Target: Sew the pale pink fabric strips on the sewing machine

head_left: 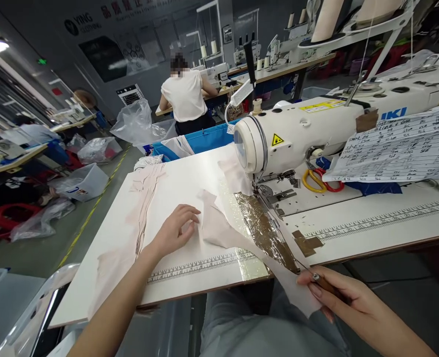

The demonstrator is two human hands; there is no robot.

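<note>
My left hand [176, 229] is over the white table, its fingers loosely bent and thumb apart, holding nothing. Just right of its fingertips lies a pale pink fabric piece [222, 230], which stretches down over the table's front edge. Between thumb and fingers, my right hand [340, 292] pinches the lower end of that piece. The same hand also grips a wooden-handled awl [329, 287], whose thin metal shaft points toward the machine. A white sewing machine [293, 131] stands beyond, with more pink fabric [236, 176] beside its needle area. Brown tape [267, 230] under clear film covers the table there.
Stacked pink fabric pieces [145, 208] lie along the table's left side. Red and yellow-handled scissors [321, 181] and a handwritten sheet [398, 148] are at the machine. A printed ruler [204, 263] runs along the front edge. A co-worker [185, 96] sits beyond a blue cloth bin [212, 139].
</note>
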